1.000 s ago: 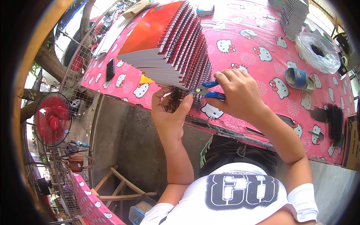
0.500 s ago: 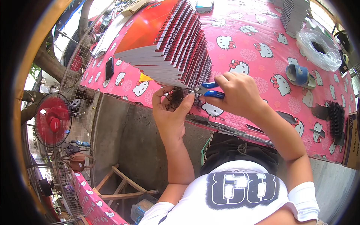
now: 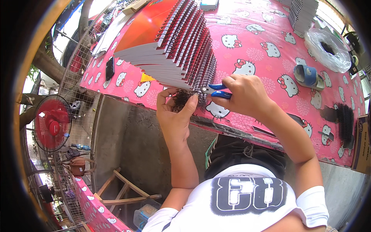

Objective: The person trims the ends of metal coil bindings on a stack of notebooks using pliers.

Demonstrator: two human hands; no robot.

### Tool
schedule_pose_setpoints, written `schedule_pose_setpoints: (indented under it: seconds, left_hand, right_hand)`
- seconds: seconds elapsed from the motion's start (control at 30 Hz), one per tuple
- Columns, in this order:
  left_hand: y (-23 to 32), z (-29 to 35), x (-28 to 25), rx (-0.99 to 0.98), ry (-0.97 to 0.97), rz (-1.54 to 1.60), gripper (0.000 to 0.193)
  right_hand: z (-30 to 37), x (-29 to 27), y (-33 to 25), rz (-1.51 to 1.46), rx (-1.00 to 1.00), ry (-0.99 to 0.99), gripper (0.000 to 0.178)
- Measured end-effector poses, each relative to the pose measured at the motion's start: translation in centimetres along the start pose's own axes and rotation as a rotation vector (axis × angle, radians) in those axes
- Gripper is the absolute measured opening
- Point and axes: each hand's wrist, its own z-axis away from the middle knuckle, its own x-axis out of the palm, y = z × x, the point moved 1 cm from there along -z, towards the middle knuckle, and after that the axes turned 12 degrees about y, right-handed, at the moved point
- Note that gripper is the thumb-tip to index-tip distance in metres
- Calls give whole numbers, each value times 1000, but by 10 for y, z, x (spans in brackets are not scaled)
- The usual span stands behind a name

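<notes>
A tall stack of spiral-bound notebooks (image 3: 154,63) with red-orange covers leans near the table's front edge, dark coil bindings along its right side. At the stack's lower front corner, my left hand (image 3: 174,123) is closed round a tangled bunch of dark wire coils (image 3: 181,100), thumb on its right. My right hand (image 3: 251,94) grips blue-handled pliers (image 3: 221,94) from the right. Their jaws point left and meet the wire ends beside my left thumb. Exactly what lies between the jaws is too small to tell.
The table (image 3: 239,31) has a pink patterned cover. A phone (image 3: 110,68) and a yellow piece (image 3: 146,77) lie left of the stack. Rightward are a blue roll-shaped item (image 3: 307,75), a plastic-wrapped ring (image 3: 328,48), dark coils (image 3: 345,123) and a cardboard box (image 3: 362,145). A red fan (image 3: 53,123) stands left.
The pliers' handles have come closer together at the wire ends. My left hand keeps its hold on the coils, and the whole view has shifted slightly.
</notes>
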Motion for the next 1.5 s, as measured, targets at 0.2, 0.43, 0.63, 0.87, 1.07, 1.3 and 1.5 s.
schedule_pose_setpoints:
  seconds: [0.2,0.43,0.63,0.87,1.07,1.3,1.5]
  left_hand:
    - [2,-2,-13,-108,2,-34,46]
    - [-8,-1,-8,-44,-30,-57,45]
    - [-6,0,-11,-92,-37,-75,44]
    - [-2,-2,-14,-186,-22,-50,44]
    - [-13,3,-5,-59,-46,-43,43]
    - [-17,-1,-12,-54,-31,-111,40]
    - [-24,1,-10,-38,-63,-80,40]
  right_hand:
    - [13,2,12,4,-173,334,45]
    - [7,11,6,-14,-121,204,46]
    - [10,13,5,-63,-35,117,46]
    - [17,11,12,85,-136,239,53]
    - [12,22,15,101,-243,387,60]
    - [3,6,3,29,90,-212,50]
    - [12,17,29,152,-350,512,49]
